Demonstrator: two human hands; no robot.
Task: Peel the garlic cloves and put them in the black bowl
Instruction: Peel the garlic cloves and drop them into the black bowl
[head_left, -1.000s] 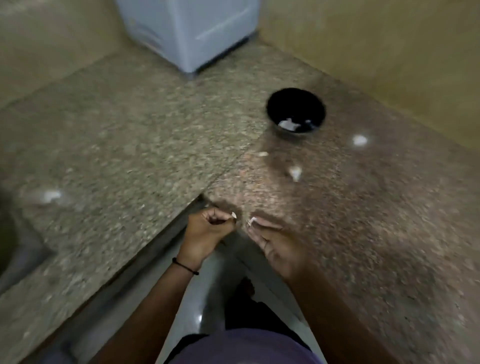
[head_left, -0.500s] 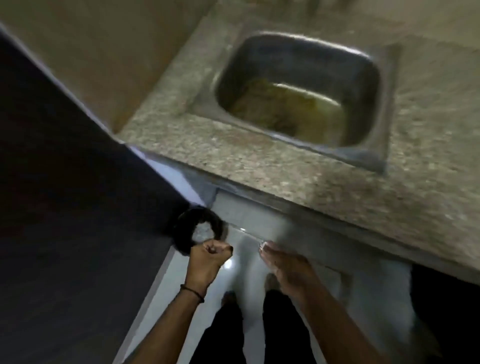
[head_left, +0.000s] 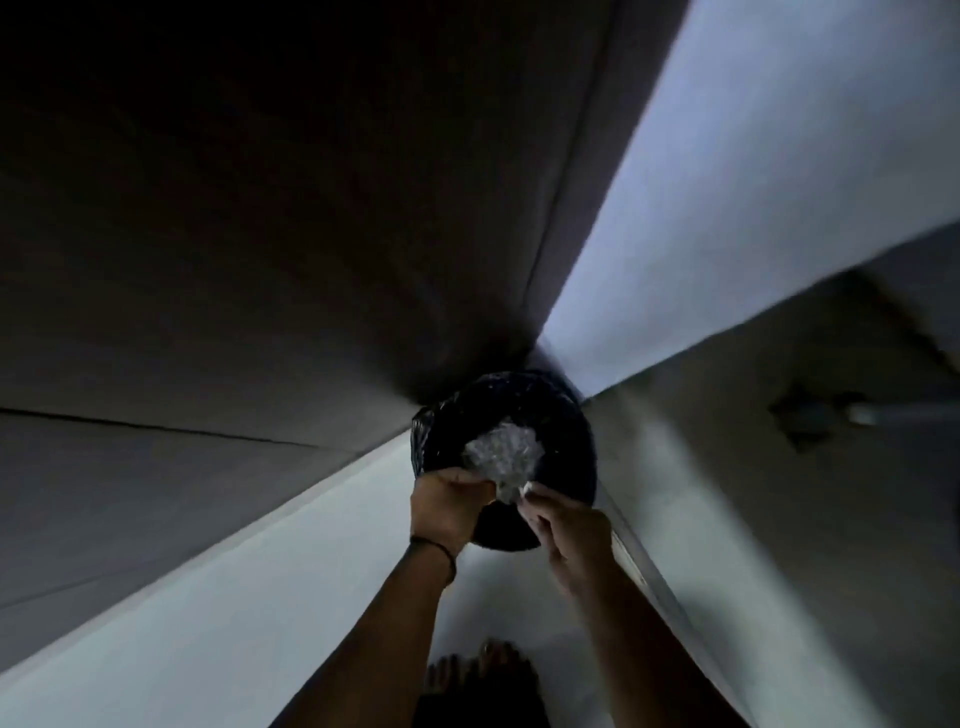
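Here we hold both hands over the bin's (head_left: 561, 415) near rim, the right hand (head_left: 569, 527) pinching a pale scrap (head_left: 522, 491) directly above it, the left hand (head_left: 447, 501) curled, contents hidden.

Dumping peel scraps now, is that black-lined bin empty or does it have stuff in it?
Not empty: a white crumpled heap lies inside the bin.

- A black bin (head_left: 550, 415), lined with a shiny black bag, stands on the floor in the corner ahead of me.
- A crumpled white heap (head_left: 501, 454) lies inside it.
- The pale floor (head_left: 234, 597) stretches near and left.
- A dark wall (head_left: 260, 208) fills the far left.
- My bare feet (head_left: 478, 673) show nearest.
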